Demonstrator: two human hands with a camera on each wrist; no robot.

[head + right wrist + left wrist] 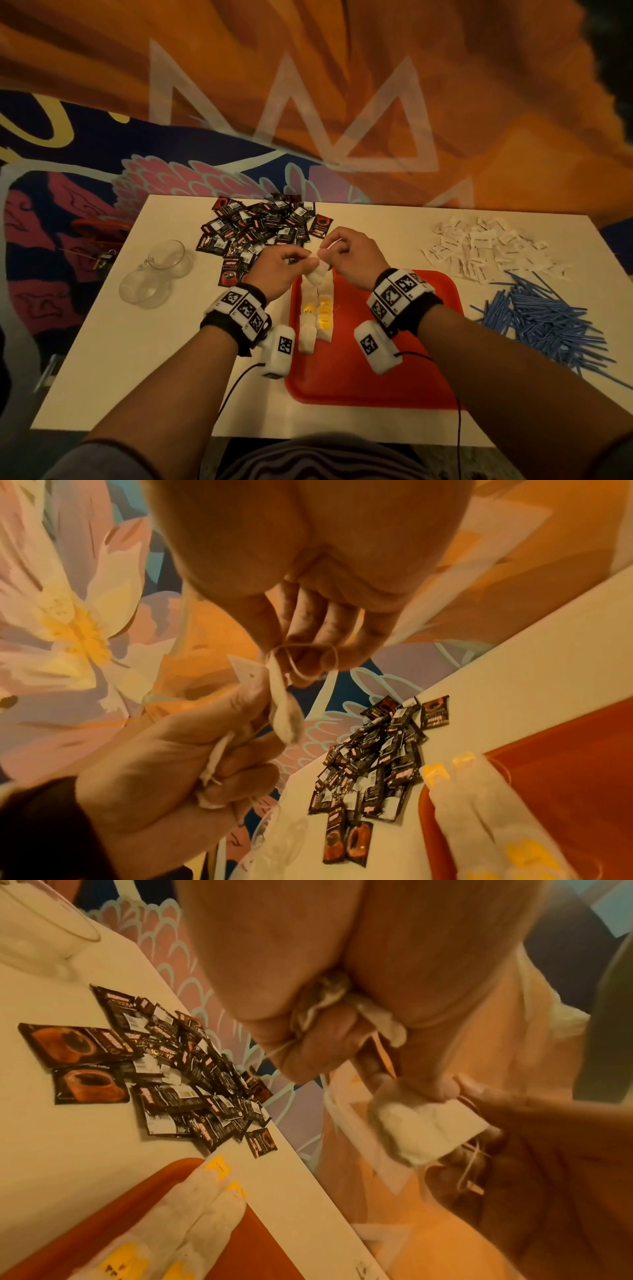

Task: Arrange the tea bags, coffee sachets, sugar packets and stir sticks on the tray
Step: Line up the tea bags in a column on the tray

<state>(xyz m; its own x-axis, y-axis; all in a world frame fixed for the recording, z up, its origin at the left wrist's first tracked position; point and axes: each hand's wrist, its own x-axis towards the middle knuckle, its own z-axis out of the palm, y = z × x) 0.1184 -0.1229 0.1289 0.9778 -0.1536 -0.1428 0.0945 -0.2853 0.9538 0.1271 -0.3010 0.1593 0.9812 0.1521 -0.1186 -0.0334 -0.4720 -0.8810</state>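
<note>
Head view: a white table (144, 359) carries a red tray (394, 377) at 6 o'clock, nearest the person, presumably so each supply can be drawn inward onto it. The blue stir sticks (544, 322) lie heaped at 3 o'clock, the dark coffee sachets (257, 226) at 11 o'clock, and the white sugar packets (479, 246) at 1 o'clock; all three heaps sit off the tray. A clear glass mug (154, 274) lies tipped on its side at 9 o'clock. On the tray's left part, laid tea bags (317, 322) form two adjoining columns, long axes running 12 to 6 o'clock, yellow tags showing among them. Above the tray's 12 o'clock rim, the left hand (284, 267) and the right hand (352, 257) meet on one tea bag (317, 274). The left hand's fingers are curled round a small bunch of bags and pinch this one; the right hand's fingertips pinch its top edge, where the string (308, 658) loops, probably to free it from the bunch. The held bag hangs lengthwise, its free end toward 6 o'clock.
</note>
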